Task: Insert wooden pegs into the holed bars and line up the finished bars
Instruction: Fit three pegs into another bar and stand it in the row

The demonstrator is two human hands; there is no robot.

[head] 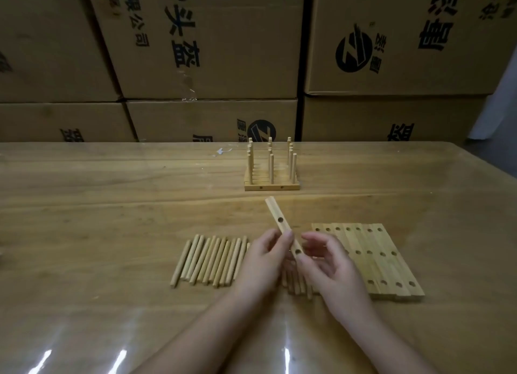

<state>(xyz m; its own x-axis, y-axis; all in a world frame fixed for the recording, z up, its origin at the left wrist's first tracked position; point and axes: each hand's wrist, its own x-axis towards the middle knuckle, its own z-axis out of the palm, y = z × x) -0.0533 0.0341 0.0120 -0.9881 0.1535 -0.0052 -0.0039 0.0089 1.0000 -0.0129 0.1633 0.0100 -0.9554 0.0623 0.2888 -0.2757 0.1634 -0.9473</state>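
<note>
The left hand [261, 261] and the right hand [328, 267] are bare, with slender fingers. Each runs into a bare forearm, the left forearm [195, 331] and the right forearm [372, 337], uncovered as far as the view shows.
</note>
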